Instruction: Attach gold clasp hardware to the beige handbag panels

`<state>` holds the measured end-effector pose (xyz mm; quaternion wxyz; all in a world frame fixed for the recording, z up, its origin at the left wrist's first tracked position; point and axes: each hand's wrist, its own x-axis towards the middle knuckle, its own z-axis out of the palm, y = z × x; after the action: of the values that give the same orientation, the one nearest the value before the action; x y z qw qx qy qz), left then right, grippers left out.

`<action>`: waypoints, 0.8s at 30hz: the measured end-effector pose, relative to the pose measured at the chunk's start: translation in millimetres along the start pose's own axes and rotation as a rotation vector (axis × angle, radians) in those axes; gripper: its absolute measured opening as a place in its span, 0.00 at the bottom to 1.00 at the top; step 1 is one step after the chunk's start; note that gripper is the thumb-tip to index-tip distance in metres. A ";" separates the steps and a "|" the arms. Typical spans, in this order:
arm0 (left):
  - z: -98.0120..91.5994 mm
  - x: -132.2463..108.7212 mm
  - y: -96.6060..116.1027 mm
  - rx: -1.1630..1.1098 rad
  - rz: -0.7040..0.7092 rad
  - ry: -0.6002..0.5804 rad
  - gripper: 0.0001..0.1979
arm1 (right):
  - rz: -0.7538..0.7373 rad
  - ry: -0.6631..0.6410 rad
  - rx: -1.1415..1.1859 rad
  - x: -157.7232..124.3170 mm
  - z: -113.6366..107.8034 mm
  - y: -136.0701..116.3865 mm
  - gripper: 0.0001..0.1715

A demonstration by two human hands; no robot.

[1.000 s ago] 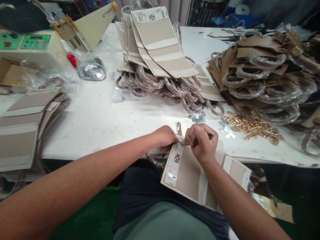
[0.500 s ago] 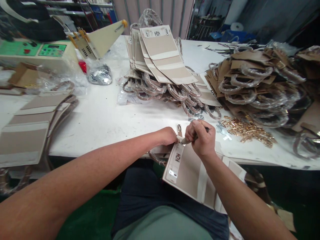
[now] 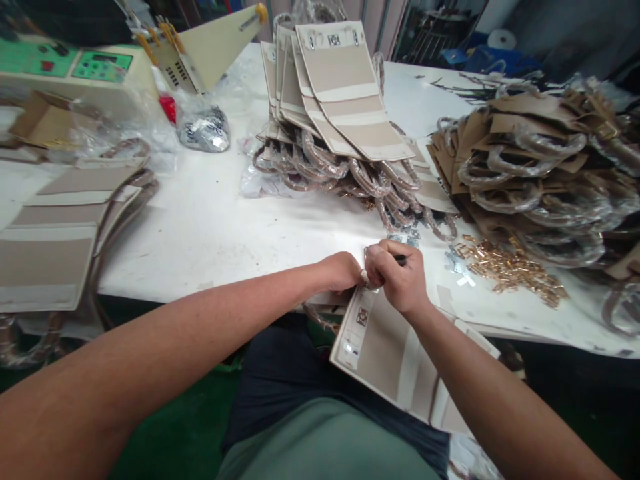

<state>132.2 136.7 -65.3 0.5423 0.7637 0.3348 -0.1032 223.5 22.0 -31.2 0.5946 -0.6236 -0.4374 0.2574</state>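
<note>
A beige handbag panel [image 3: 385, 340] with cream bands lies slanted over the front edge of the table, partly above my lap. My left hand [image 3: 343, 272] is closed on its upper corner, fingertips mostly hidden. My right hand [image 3: 400, 275] is wrapped round a slim hand tool [image 3: 401, 260], whose dark end pokes out of the fist; its kind cannot be made out. The fist presses at the same corner, touching or almost touching my left fingertips. A small metal plate [image 3: 351, 348] and a square metal fitting [image 3: 362, 317] show along the panel's edge.
Bag panels with wrapped handles [image 3: 345, 93] are piled at the back middle. Brown bag pieces [image 3: 530, 160] are heaped at right, near loose gold fittings [image 3: 520, 270]. More panels [image 3: 55, 247] lie at left, below a machine with a green control panel [image 3: 103, 65].
My right fist has tipped over and drawn closer to my left fingertips, covering the tool's tip. The whole view has shifted slightly as the head moved.
</note>
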 end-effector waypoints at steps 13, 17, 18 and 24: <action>0.8 2.5 0.0 0.152 0.029 -0.023 0.16 | -0.148 0.101 0.204 -9.3 0.0 -5.0 0.30; 0.2 5.3 1.7 0.181 0.041 -0.020 0.17 | -0.125 0.036 0.118 -8.6 4.1 -6.8 0.30; 0.0 4.4 2.0 0.175 0.042 -0.017 0.16 | -0.139 0.042 0.123 -7.7 3.7 -7.5 0.30; -1.2 -5.3 4.5 0.109 0.033 0.002 0.16 | -0.133 0.080 0.189 -5.8 0.2 -4.6 0.29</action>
<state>130.7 134.8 -58.7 0.5011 0.7977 0.3163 -0.1117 219.4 16.8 -28.0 0.6836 -0.5441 -0.4275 0.2322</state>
